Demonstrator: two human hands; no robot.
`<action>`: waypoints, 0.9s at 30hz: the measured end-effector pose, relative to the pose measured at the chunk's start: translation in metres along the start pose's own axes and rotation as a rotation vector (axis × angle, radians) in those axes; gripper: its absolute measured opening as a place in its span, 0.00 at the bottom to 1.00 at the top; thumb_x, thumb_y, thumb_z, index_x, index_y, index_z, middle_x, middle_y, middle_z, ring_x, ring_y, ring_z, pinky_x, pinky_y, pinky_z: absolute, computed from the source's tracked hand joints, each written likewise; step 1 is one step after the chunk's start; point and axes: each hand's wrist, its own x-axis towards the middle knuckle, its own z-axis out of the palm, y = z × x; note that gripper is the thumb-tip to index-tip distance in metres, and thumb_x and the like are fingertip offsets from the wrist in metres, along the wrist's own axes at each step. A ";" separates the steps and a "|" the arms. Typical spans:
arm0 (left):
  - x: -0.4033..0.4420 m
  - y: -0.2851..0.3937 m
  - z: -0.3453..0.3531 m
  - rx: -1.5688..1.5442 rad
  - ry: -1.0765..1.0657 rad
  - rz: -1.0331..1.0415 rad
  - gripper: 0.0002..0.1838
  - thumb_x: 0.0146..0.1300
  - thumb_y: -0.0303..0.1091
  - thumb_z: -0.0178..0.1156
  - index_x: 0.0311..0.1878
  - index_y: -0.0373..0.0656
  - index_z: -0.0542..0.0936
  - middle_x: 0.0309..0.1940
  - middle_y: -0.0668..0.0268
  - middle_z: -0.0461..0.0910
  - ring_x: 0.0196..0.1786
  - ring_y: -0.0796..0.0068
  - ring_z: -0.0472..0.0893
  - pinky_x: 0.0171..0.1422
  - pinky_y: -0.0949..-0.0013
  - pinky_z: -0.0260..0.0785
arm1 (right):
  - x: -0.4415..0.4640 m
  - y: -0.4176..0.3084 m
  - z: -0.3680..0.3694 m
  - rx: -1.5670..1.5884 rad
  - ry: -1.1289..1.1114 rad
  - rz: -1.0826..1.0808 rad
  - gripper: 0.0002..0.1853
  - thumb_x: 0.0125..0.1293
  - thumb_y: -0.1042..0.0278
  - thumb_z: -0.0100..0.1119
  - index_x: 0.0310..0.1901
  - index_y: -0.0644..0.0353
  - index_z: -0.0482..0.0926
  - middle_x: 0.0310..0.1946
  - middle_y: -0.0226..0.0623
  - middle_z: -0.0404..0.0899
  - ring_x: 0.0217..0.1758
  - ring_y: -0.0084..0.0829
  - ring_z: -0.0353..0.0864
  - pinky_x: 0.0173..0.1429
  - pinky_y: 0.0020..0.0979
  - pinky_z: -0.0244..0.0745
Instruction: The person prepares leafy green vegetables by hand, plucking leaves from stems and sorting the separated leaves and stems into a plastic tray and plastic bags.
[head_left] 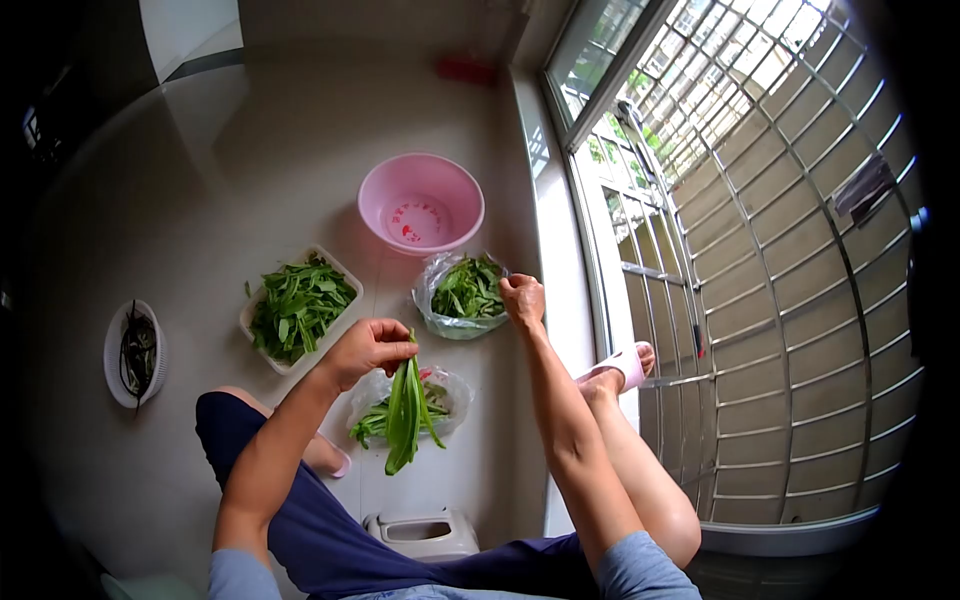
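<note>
Left hand point(378, 350): pinching leaf bunch point(404, 418), hung below grip. Right hand point(523, 300): curled beside upper bag point(470, 327); hold unclear. Work seemingly midway: tray point(323, 334), left of grip, heaped; lower bag point(460, 396), beneath, part-full.

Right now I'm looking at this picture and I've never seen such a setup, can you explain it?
There's no machine: one camera on the person's head looks forward and down at two bare hands. The left hand holds long green leaves. The right hand is at the edge of a clear bag of greens; whether it touches is unclear. On the floor stand another bag of greens, a tray of greens, a pink basin and a white basket with dark things inside.
</note>
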 end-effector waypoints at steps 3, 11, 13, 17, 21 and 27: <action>-0.001 0.004 -0.003 -0.001 0.007 0.025 0.08 0.49 0.30 0.59 0.30 0.38 0.72 0.20 0.69 0.73 0.20 0.84 0.70 0.24 0.81 0.61 | 0.029 -0.001 -0.004 -0.161 -0.035 -0.079 0.14 0.46 0.56 0.51 0.21 0.58 0.77 0.18 0.41 0.75 0.24 0.39 0.75 0.31 0.35 0.69; 0.010 0.011 -0.008 -0.078 0.056 0.041 0.08 0.50 0.30 0.58 0.31 0.38 0.72 0.21 0.69 0.73 0.21 0.83 0.71 0.24 0.81 0.63 | 0.088 -0.032 -0.049 -0.587 -0.569 -0.455 0.13 0.48 0.58 0.51 0.31 0.56 0.78 0.29 0.40 0.77 0.34 0.39 0.76 0.39 0.34 0.70; 0.012 0.010 -0.004 -0.105 0.062 0.030 0.08 0.51 0.31 0.58 0.31 0.38 0.72 0.21 0.69 0.73 0.21 0.83 0.71 0.24 0.81 0.62 | 0.054 -0.079 -0.082 -0.376 -0.580 -0.521 0.10 0.50 0.63 0.48 0.25 0.59 0.76 0.21 0.44 0.74 0.27 0.39 0.76 0.33 0.35 0.69; 0.020 0.002 0.004 -0.112 0.036 -0.016 0.08 0.51 0.32 0.57 0.31 0.39 0.72 0.21 0.70 0.72 0.21 0.84 0.71 0.24 0.81 0.62 | -0.013 -0.090 -0.098 0.240 -1.038 -0.395 0.12 0.56 0.63 0.51 0.36 0.61 0.74 0.28 0.34 0.76 0.28 0.20 0.74 0.31 0.23 0.72; 0.026 -0.008 0.019 -0.147 0.030 -0.055 0.08 0.51 0.32 0.57 0.30 0.38 0.72 0.19 0.70 0.72 0.20 0.84 0.70 0.23 0.81 0.62 | -0.069 -0.084 -0.089 0.502 -1.244 -0.143 0.18 0.56 0.57 0.53 0.39 0.65 0.72 0.29 0.33 0.74 0.32 0.21 0.72 0.34 0.22 0.70; 0.030 -0.018 0.025 -0.200 0.020 -0.131 0.04 0.52 0.30 0.56 0.29 0.44 0.71 0.26 0.73 0.73 0.28 0.85 0.73 0.33 0.82 0.66 | -0.087 -0.066 -0.063 0.746 -1.311 0.030 0.15 0.55 0.58 0.54 0.34 0.62 0.73 0.27 0.27 0.73 0.30 0.16 0.70 0.33 0.20 0.68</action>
